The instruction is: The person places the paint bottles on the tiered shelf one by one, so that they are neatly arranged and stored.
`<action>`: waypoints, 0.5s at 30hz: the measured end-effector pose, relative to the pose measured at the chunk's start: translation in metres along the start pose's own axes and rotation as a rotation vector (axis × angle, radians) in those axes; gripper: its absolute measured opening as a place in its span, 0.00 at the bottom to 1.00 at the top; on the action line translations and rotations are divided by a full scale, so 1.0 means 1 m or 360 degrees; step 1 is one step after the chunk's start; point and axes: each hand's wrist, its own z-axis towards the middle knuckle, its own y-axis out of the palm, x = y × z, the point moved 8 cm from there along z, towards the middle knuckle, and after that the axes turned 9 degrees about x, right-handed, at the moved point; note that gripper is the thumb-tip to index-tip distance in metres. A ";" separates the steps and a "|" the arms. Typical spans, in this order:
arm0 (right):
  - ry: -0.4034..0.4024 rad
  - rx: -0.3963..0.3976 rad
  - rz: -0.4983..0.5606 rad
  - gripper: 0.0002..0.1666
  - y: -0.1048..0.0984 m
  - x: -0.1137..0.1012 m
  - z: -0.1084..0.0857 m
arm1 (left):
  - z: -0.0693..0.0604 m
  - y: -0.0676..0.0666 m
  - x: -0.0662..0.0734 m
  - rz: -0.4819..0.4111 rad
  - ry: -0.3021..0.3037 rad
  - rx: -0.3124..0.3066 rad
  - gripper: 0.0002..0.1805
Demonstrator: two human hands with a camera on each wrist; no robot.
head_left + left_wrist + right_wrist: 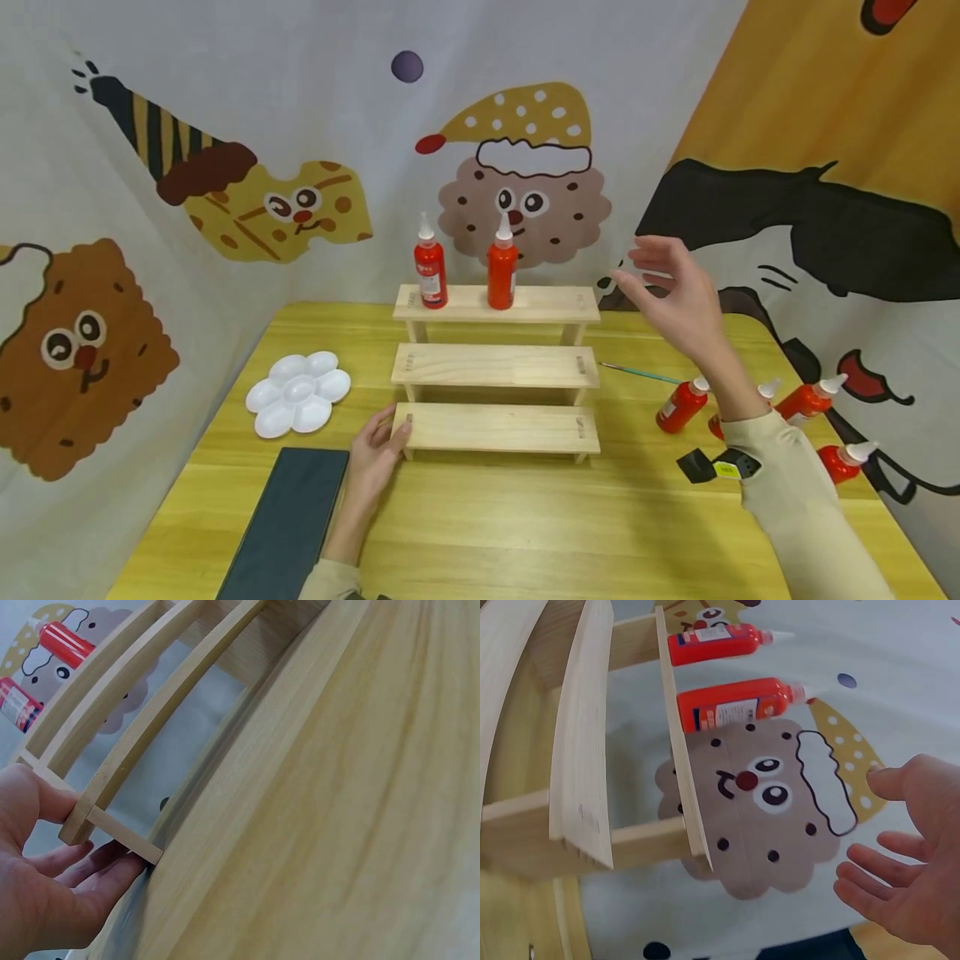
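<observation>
A three-step wooden rack [495,427] stands mid-table. My left hand [375,450] holds the left end of its lowest step; in the left wrist view the thumb lies on top of the board's end and the fingers [112,877] reach beneath, by the short leg. Two red paint bottles with white nozzles stand on the top step: the left bottle [431,267] and the middle bottle [502,267]. My right hand [675,296] hangs in the air right of the top step, fingers loosely bent, nothing in it. The right wrist view shows the hand [915,855] apart from the bottles.
On the right, several more red bottles [682,406] stand or lean, partly behind the right forearm. A thin teal paintbrush [648,372] lies beside the rack. At left are a white flower-shaped palette [298,390] and a dark flat board [288,521]. A printed curtain [330,100] hangs behind.
</observation>
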 end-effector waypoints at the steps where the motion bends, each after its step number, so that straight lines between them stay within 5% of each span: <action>1: -0.0004 0.0028 0.0006 0.30 -0.005 0.001 -0.001 | 0.000 0.000 0.000 0.0000 0.0000 -0.0002 0.29; 15: 0.0241 0.0149 -0.0250 0.34 -0.066 0.027 -0.024 | 0.002 0.001 -0.002 -0.0046 -0.0011 -0.0011 0.29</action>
